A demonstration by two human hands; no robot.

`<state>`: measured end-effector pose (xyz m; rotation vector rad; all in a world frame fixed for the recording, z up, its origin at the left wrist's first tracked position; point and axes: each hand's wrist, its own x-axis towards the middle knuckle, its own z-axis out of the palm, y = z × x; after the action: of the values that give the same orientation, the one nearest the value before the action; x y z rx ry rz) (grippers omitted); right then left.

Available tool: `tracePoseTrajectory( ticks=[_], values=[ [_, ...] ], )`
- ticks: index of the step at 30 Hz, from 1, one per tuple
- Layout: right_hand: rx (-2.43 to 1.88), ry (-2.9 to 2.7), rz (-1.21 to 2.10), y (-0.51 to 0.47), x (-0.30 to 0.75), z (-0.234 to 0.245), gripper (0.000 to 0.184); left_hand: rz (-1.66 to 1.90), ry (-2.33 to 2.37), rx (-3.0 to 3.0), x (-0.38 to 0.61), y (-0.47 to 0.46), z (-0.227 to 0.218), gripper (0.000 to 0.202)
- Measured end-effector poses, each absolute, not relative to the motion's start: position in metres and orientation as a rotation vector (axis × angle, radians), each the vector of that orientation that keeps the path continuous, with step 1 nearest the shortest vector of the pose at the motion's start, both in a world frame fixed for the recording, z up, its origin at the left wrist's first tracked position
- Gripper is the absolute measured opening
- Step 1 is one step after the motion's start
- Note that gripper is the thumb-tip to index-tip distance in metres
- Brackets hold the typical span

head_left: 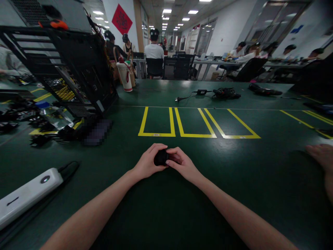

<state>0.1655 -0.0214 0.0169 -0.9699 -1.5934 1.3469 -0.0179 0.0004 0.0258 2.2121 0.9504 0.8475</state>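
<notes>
A small, dark, rounded object (160, 157) sits between my two hands just above or on the green table (166, 208); its kind cannot be made out. My left hand (148, 160) curls round its left side, thumb below and fingers above. From the right, my right hand (183, 162) grips its other side between thumb and bent fingers. Part of the object is hidden by the fingers. Beyond the hands, yellow tape outlines (157, 134) mark the tabletop.
An open black computer case (78, 69) leans at the left, near small black parts (41, 137). A white device (31, 194) with a cable lies front left. Behind are a paper cup (125, 78) and coiled black cable (226, 93). Another person's hand (319, 156) rests at right.
</notes>
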Motion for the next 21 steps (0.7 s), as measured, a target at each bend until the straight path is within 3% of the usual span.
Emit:
tracePoseTrajectory(
  ticks=[4, 10, 15, 21],
  values=[
    [-0.999, -1.569, 1.381, -0.0203, 0.1647, 0.0209, 0.021, 0.843, 0.955, 2.212, -0.0184, 0.0006, 0.0266, 0.06],
    [-1.085, -1.643, 1.338, -0.0197, 0.1673, 0.0224, 0.035, 0.844, 0.935, 2.215, -0.0187, 0.0015, 0.027, 0.06],
    [-0.98, -1.674, 1.271, -0.0192, 0.1672, 0.0161, 0.036, 0.857, 0.951, 2.218, -0.0185, 0.0025, 0.0244, 0.06],
    [-0.938, -1.609, 1.343, -0.0169, 0.1679, 0.0177, 0.024, 0.841, 0.962, 2.218, -0.018, 0.0026, 0.0246, 0.06]
  ],
)
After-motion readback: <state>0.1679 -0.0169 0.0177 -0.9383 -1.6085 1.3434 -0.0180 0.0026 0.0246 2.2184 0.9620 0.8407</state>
